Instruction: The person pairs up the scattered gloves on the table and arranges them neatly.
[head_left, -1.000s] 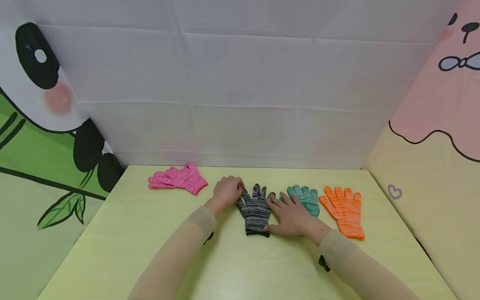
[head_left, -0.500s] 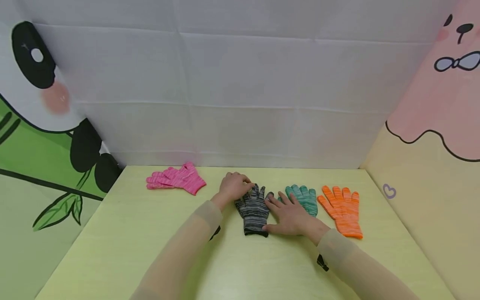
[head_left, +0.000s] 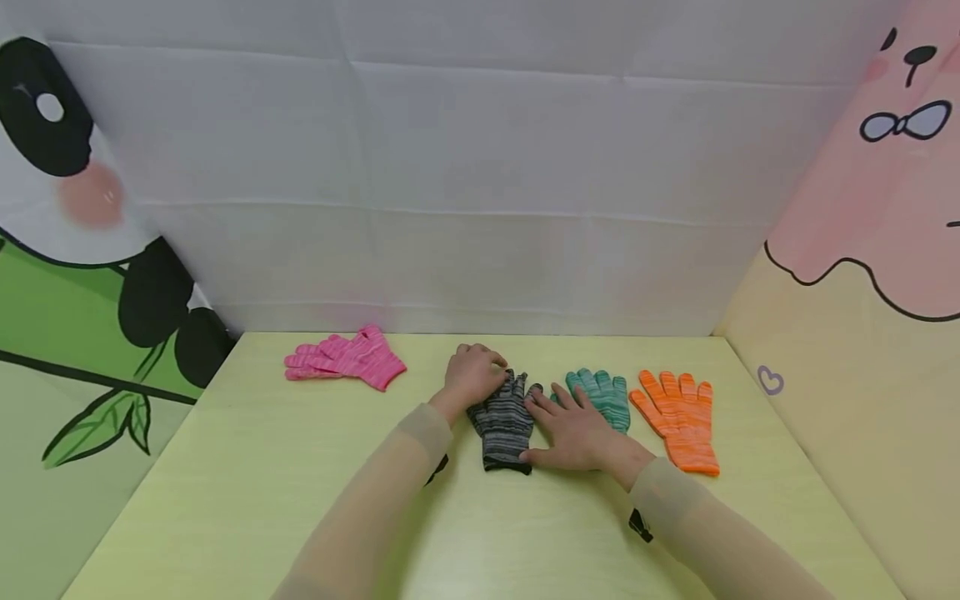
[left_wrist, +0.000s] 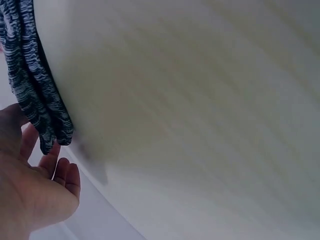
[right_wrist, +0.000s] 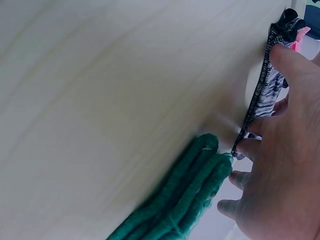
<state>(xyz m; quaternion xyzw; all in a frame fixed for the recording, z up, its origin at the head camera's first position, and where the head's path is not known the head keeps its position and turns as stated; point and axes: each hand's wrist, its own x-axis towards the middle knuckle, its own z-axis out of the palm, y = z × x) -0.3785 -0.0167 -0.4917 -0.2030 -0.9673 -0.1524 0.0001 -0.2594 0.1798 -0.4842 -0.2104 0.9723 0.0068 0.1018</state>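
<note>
A black-and-grey striped knit glove point(head_left: 506, 425) lies flat mid-table, fingers pointing away and dark cuff toward me. My left hand point(head_left: 474, 373) is at its far left, thumb and fingertips pinching around the glove's fingers. The left wrist view shows two of the glove's fingers point(left_wrist: 42, 85) at my curled fingers. My right hand point(head_left: 573, 432) rests along the glove's right side with fingers spread, thumb near the cuff and fingertips on its right edge. Part of a green glove point(head_left: 602, 396) is hidden behind the right hand; its fingers point(right_wrist: 185, 190) show in the right wrist view.
Pink gloves point(head_left: 348, 358) lie at the back left of the pale wooden table point(head_left: 247, 483). An orange glove point(head_left: 678, 421) lies flat on the right. A white sheet point(head_left: 480, 167) closes off the back, with printed panels on both sides.
My left hand has moved right, from the glove's left finger to its middle fingers. The right hand stays against the glove. The head view has shifted slightly right.
</note>
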